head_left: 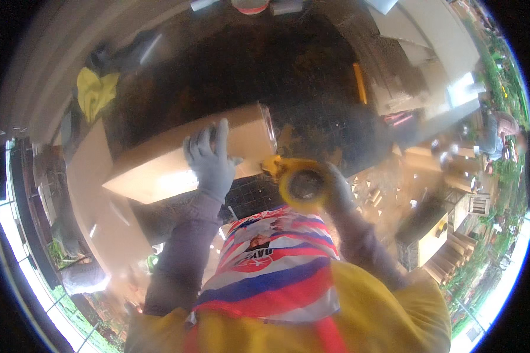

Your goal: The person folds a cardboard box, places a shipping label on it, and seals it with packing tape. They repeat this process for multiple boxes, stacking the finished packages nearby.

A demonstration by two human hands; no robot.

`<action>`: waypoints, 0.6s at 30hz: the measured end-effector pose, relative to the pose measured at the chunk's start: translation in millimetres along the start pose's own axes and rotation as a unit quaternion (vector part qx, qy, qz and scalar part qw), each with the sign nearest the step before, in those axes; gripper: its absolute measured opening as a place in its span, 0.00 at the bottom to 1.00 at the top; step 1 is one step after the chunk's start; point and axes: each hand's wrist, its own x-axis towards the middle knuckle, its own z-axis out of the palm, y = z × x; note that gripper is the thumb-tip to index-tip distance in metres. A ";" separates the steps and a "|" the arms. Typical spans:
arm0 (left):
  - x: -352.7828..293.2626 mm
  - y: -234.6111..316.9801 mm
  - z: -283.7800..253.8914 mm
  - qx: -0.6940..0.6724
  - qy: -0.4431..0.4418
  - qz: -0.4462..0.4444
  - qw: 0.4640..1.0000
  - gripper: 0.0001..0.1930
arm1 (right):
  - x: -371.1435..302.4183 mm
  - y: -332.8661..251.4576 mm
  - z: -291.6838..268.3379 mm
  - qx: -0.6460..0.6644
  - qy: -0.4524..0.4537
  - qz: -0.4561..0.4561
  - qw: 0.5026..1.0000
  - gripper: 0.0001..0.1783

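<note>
A long brown cardboard box (153, 167) lies at a slant across the dark worktop in front of me. My left hand (211, 162), in a grey glove, rests on its side with the fingers stretched out and the thumb apart. Clear, shiny tape or film shows at the box's right end. In my right hand (339, 189), also gloved, is a yellow tape dispenser (288, 166) with a dark round centre. Its narrow front end is close to the near right corner of the box; whether it touches is unclear. Blur and the dispenser hide most of the right fingers.
Flat cardboard (91, 188) lies on the left, below a yellow cloth (94, 91). Across the dark worktop (218, 70), a yellow-orange strip (360, 82) lies near pale panels. Wood scraps and stacked pieces (450, 256) fill the lower right. Another person (497, 134) is at the far right.
</note>
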 end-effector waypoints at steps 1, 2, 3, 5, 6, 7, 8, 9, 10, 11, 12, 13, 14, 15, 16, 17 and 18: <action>11.7 -3.5 7.5 0.006 0.003 -0.006 1.000 0.58 | 14.5 7.9 16.7 0.003 0.050 0.012 0.999 0.16; 25.6 -6.7 14.5 0.014 0.008 -0.014 1.000 0.59 | 32.0 17.0 35.6 -0.005 0.046 -0.045 0.998 0.16; 46.0 -12.6 21.3 0.012 0.009 -0.020 1.000 0.58 | 49.9 25.3 54.2 0.006 0.051 -0.015 0.999 0.16; 101.3 -29.0 30.4 -0.026 0.039 -0.012 0.999 0.56 | 75.2 34.6 79.3 -0.019 0.047 -0.140 0.989 0.15; 128.7 -37.3 31.9 -0.031 0.007 -0.046 0.998 0.55 | 79.0 34.6 83.1 -0.122 0.029 -0.230 0.965 0.15; 154.4 -45.4 32.2 -0.042 -0.004 -0.049 0.998 0.51 | 76.1 31.8 80.5 -0.169 0.074 -0.277 0.943 0.15; 169.4 -48.8 30.6 -0.055 0.002 -0.059 0.997 0.48 | 66.5 26.7 71.9 -0.251 0.085 -0.327 0.907 0.15; 173.2 -47.9 28.1 -0.071 -0.019 -0.024 0.997 0.45 | 51.0 20.0 57.9 -0.359 0.111 -0.383 0.844 0.15; 166.2 -43.9 23.4 -0.087 -0.021 0.001 0.996 0.43 | 30.7 12.4 39.5 -0.041 0.131 -0.116 0.984 0.19; 157.7 -40.9 17.8 -0.101 -0.021 0.025 0.994 0.40 | 7.8 4.6 18.6 -0.306 0.099 -0.269 0.908 0.21; 126.7 -26.4 11.8 -0.016 0.010 0.055 0.998 0.36 | -15.0 -2.9 -3.1 -0.502 0.148 -0.453 0.721 0.22; 98.5 -13.2 6.4 -0.028 -0.004 0.063 0.998 0.35 | -35.7 -10.0 -24.3 -0.554 0.149 -0.402 0.714 0.23; 68.3 0.6 0.1 -0.058 -0.015 0.089 0.994 0.32 | -53.3 -16.5 -44.6 -0.573 0.179 -0.318 0.734 0.23; 44.5 8.4 -8.6 -0.110 -0.010 0.135 0.985 0.31 | -66.8 -23.2 -63.7 -0.542 0.185 -0.330 0.751 0.23; 29.6 14.7 -16.3 -0.156 -0.013 0.171 0.973 0.33 | -75.0 -31.2 -81.2 -0.553 0.198 -0.283 0.758 0.24; 28.3 21.3 -18.8 -0.132 -0.039 0.117 0.984 0.36 | -77.0 -41.1 -96.8 -0.478 0.200 -0.281 0.808 0.21; 26.8 28.4 -24.0 -0.114 0.003 0.092 0.989 0.40 | -72.9 -53.2 -110.1 -0.405 0.190 -0.308 0.840 0.18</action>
